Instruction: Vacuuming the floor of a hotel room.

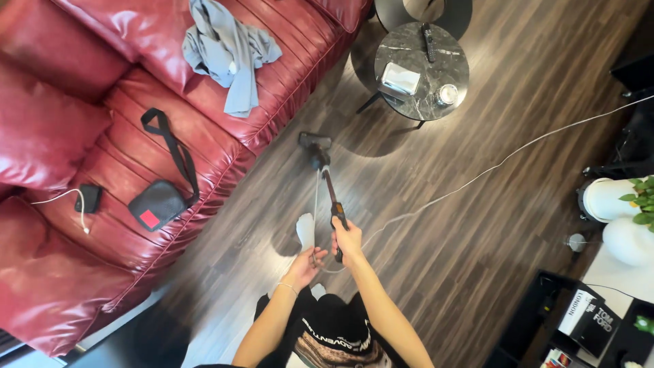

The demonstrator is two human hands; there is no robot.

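Note:
My right hand (348, 240) grips the dark handle of a stick vacuum cleaner (327, 178), whose shaft runs forward to its floor head (314, 142) on the wooden floor beside the red sofa (129, 88). My left hand (304, 266) is closed around the white power cord (477, 177) just behind the handle. The cord trails away across the floor to the right. A white sock on my foot (305, 229) shows just ahead of the left hand.
A grey garment (228, 44), a black pouch with strap (160, 201) and a small black device on a cable (87, 198) lie on the sofa. A round marble side table (422, 71) stands ahead. Plant pots (613, 204) and boxes (589, 317) are at the right.

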